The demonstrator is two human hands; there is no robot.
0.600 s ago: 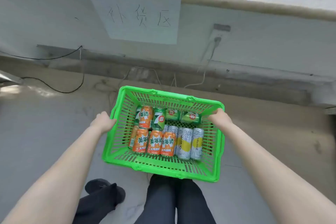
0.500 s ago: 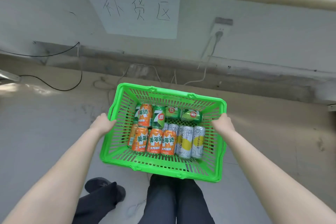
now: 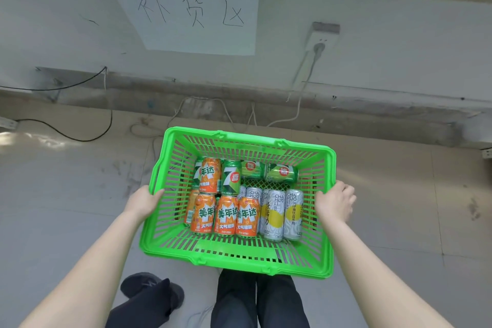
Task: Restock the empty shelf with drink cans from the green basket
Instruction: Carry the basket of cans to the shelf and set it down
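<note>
I carry a green plastic basket [image 3: 234, 255] in front of me, above the floor. My left hand [image 3: 142, 201] grips its left rim and my right hand [image 3: 336, 201] grips its right rim. Inside lie several drink cans: orange cans [image 3: 226, 217] at the front left, silver and yellow cans [image 3: 275, 214] at the front right, and green cans [image 3: 282, 173] along the back. No shelf is in view.
A grey wall stands ahead with a white paper sign [image 3: 186, 8] and a power socket [image 3: 320, 41]. Cables [image 3: 80, 136] trail over the floor along the wall base. My legs and a dark shoe [image 3: 151, 290] show below the basket.
The basket and both hands have dropped slightly lower and nearer to me, and the view has tilted up the wall a little. Both hands keep their hold on the rims.
</note>
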